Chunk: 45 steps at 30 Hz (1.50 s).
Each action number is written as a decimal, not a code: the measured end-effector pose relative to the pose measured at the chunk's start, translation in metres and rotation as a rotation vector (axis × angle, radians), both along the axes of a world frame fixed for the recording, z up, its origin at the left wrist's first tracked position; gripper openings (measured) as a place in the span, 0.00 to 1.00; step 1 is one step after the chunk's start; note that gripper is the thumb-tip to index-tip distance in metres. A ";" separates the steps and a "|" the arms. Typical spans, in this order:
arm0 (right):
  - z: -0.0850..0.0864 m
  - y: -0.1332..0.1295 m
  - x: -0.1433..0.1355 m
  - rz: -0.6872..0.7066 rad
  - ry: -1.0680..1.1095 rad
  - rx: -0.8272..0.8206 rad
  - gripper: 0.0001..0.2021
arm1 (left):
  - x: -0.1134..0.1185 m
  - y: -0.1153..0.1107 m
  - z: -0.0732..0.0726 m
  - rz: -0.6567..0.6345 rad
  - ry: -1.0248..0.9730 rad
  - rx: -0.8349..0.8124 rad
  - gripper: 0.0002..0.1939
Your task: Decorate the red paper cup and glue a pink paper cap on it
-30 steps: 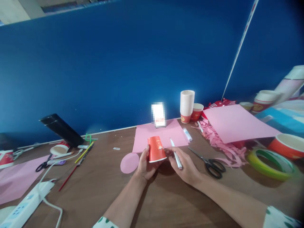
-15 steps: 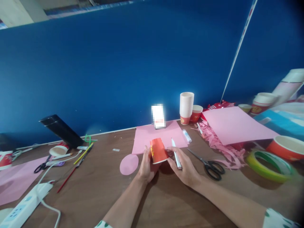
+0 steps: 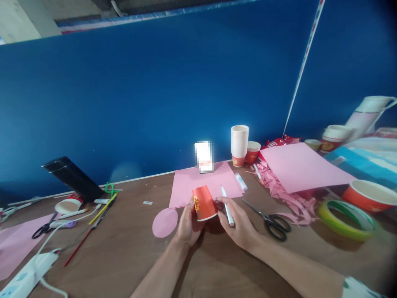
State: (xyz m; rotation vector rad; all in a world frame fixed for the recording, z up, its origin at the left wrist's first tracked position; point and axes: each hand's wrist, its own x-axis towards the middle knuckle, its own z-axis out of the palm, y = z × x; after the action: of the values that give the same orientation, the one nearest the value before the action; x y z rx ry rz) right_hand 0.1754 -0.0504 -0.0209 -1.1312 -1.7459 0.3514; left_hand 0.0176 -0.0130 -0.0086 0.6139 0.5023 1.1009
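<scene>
An orange paper cup with yellow lettering is held tilted, its wide rim toward me, above the brown table. My left hand wraps round its left side. My right hand has a white marker between its fingers, and its fingertips are at the cup's right side. Beyond the cup lies a pink paper sheet with a glue stick on its right edge. A pink paper oval rests left of my left hand.
Black scissors lie right of my right hand, near green-yellow tape and pink shreds. Stacked cups stand by the blue partition. At left are a black bottle and a power strip.
The view has shifted, so the table objects sit slightly lower and further left. The cup has turned a little, and its lettering appears nearer its left side. Both holds remain.
</scene>
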 end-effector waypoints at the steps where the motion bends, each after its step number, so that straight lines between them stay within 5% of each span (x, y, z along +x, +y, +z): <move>1: 0.000 0.000 0.000 0.004 0.002 0.001 0.16 | 0.000 0.000 -0.001 0.000 -0.005 -0.001 0.13; 16: 0.007 -0.004 -0.002 -0.015 0.059 0.048 0.17 | -0.006 0.003 -0.007 -0.022 -0.048 -0.138 0.17; 45: 0.021 -0.014 0.006 -0.006 0.104 0.163 0.10 | 0.000 0.001 -0.002 -0.024 0.050 -0.109 0.20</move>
State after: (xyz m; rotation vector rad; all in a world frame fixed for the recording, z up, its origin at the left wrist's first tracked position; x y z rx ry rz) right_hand 0.1810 -0.0644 0.0004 -0.9840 -1.6484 0.2548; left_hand 0.0171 -0.0121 -0.0102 0.5516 0.5928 1.0303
